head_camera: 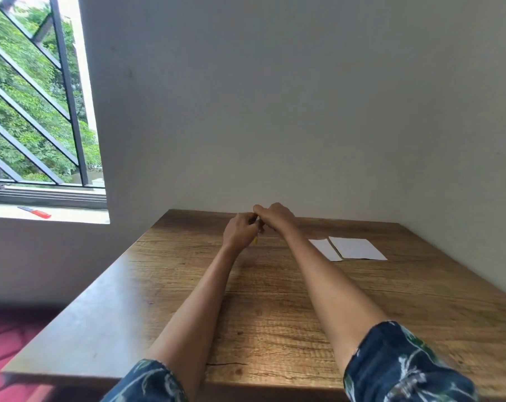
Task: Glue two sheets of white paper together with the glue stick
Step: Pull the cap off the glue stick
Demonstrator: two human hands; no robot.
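Note:
Two white paper sheets lie flat at the far right of the wooden table (188, 285): a narrower sheet (325, 248) and, touching its right edge, a wider sheet (357, 248). Both my hands are stretched out over the far middle of the table, to the left of the sheets. My left hand (240, 230) is closed around a small object; only a yellow sliver (255, 241) shows below the fingers, probably the glue stick. My right hand (276, 216) is closed, its fingers meeting the left hand's fingers at that object. What the right fingers pinch is hidden.
The table stands against a plain wall at the back and right. A barred window is on the left, and a red-handled tool (35, 212) lies on its sill. A red floor shows beyond the table's left edge.

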